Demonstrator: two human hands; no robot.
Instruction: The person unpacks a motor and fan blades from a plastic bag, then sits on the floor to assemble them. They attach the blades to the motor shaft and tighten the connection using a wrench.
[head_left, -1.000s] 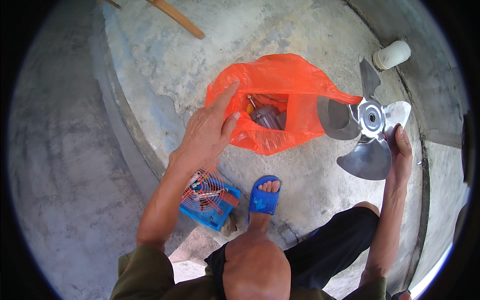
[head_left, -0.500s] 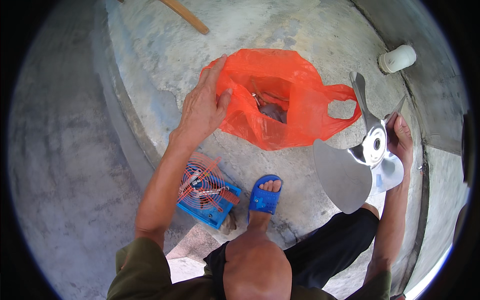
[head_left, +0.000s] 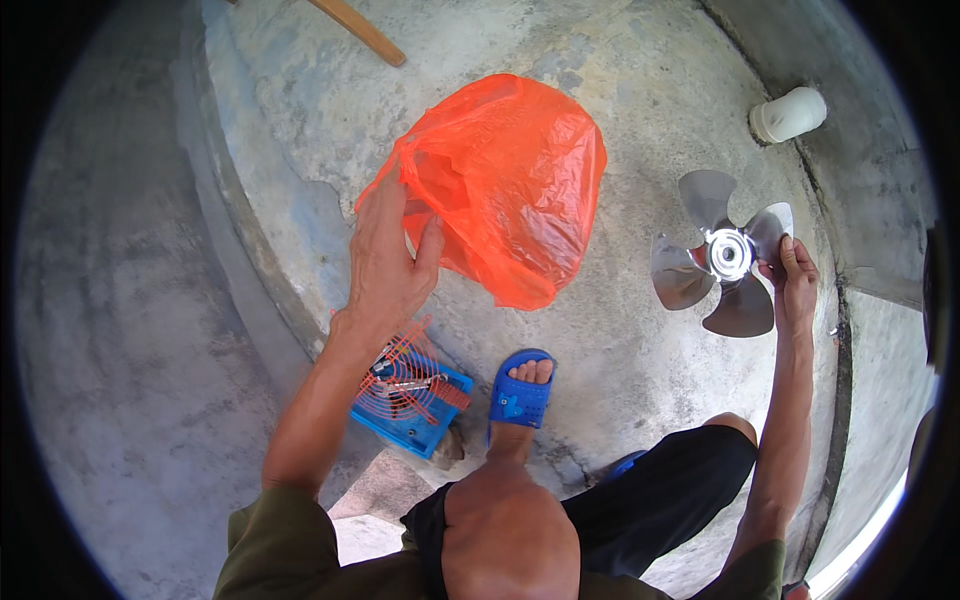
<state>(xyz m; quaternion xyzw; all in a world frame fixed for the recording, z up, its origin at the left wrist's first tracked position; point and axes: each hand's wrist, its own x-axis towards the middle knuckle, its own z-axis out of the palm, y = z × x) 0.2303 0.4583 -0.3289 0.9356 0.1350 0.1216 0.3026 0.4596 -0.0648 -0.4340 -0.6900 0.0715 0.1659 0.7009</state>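
At the left end of an orange-red plastic bag [head_left: 525, 190], my left hand [head_left: 385, 245] holds the bag's edge. Its fingertips are partly hidden by the thin film, and the thumb lies apart from them over the bag's mouth. The bag stands puffed up on the concrete floor, hiding its contents. Over on the right, my right hand [head_left: 795, 280] pinches one blade of a shiny metal fan blade [head_left: 729, 254] between thumb and fingers. The fan blade faces up, its round hub in the middle.
Left of my foot in a blue sandal [head_left: 522, 400], a blue tray [head_left: 415, 430] holds tools under an orange-red wire fan guard [head_left: 395, 385]. A white pipe stub [head_left: 790, 115] juts out by the right wall. A wooden stick [head_left: 362, 32] lies at the top.
The bag's mouth has turned toward my left hand, and its right handle is out of sight. My right hand has swung the fan blade from tilted to facing up. Its other blades now show.
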